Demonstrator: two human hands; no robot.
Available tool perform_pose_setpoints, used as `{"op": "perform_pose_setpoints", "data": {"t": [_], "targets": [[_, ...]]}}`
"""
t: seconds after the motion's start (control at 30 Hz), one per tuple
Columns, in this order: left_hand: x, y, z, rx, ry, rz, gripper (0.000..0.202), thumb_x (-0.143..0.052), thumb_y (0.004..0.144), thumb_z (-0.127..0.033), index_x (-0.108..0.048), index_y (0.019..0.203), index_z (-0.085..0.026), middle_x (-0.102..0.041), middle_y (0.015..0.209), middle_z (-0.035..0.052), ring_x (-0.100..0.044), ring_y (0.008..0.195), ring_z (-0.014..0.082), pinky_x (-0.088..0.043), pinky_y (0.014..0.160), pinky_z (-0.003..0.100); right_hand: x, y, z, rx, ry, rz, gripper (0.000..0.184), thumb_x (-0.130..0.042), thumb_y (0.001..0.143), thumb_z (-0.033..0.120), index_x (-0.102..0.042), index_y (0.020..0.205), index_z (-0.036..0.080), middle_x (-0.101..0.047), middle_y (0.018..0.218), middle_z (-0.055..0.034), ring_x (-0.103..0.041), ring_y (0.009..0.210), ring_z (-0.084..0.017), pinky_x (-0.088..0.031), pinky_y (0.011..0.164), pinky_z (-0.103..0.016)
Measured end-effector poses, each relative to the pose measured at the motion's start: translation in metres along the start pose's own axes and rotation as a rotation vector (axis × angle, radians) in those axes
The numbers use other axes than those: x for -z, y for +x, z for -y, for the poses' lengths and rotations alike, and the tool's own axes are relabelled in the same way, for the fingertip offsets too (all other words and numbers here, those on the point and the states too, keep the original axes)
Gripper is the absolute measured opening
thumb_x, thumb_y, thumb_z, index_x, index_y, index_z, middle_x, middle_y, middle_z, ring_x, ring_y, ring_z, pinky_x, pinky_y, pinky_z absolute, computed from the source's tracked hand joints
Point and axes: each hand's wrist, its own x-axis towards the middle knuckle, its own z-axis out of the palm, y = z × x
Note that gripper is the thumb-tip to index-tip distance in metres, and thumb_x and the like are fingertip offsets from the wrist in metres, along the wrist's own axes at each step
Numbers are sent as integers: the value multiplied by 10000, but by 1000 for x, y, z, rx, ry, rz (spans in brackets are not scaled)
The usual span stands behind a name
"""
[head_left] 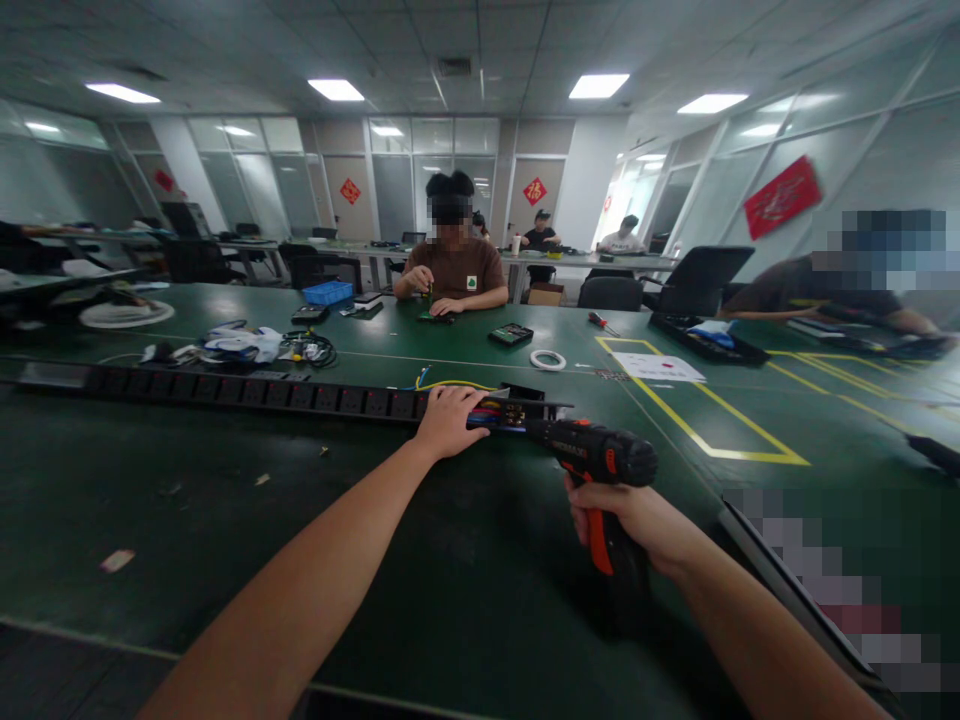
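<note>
A long black power strip (255, 393) with a row of sockets lies across the green table, its right end uncovered with coloured wires and small parts showing. Over the strip near that end, my left hand (450, 422) grips it, fingers across the top and thumb on the near side. My right hand (626, 515) is wrapped round the handle of a black and orange cordless drill (596, 450). The drill's nose points left at the strip's open end; whether its tip touches is too small to tell. Yellow and blue wires (450, 383) stick up behind the strip.
Behind the strip lie bagged cables (244, 343), a white ring-shaped roll (548, 360), a circuit board (511, 334) and a screwdriver (600, 321). A paper sheet (660, 367) lies by yellow tape. Co-workers sit across the table (457, 270) and at the right (795, 285).
</note>
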Motion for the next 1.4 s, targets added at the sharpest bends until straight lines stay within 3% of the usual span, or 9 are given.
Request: {"op": "perform_pose_setpoints", "data": {"t": [0.63, 0.93, 1.2, 1.4], "targets": [[-1, 0, 1, -6, 13, -10, 650, -737, 812, -537, -551, 1381, -285, -610, 1370, 67, -508, 1286, 307, -272, 1130, 508, 3, 1, -4, 4, 15, 5, 158, -708, 725, 287, -617, 810, 190, -630, 582, 15, -601, 547, -173, -479, 586, -299], [0, 0, 0, 1, 11, -2, 648, -731, 818, -539, -546, 1387, -293, -600, 1377, 65, -501, 1292, 312, -264, 1138, 508, -1, -1, 0, -35, -2, -29, 347, -707, 712, 313, -650, 1025, 174, -643, 585, 15, -616, 560, -194, -483, 583, -314], [-1, 0, 1, 5, 21, -5, 637, -727, 822, -545, -550, 1384, -304, -605, 1379, 64, -507, 1289, 312, -274, 1134, 512, 3, 3, -5, -7, 22, 24, 183, -705, 713, 288, -640, 848, 183, -640, 589, 12, -610, 555, -180, -479, 578, -302], [-2, 0, 1, -2, 17, -7, 654, -737, 812, -543, -549, 1387, -294, -603, 1379, 64, -508, 1288, 312, -284, 1124, 508, 1, 3, -2, -1, 33, 7, 159, -702, 712, 277, -631, 819, 184, -637, 576, 11, -602, 548, -176, -478, 577, -299]]}}
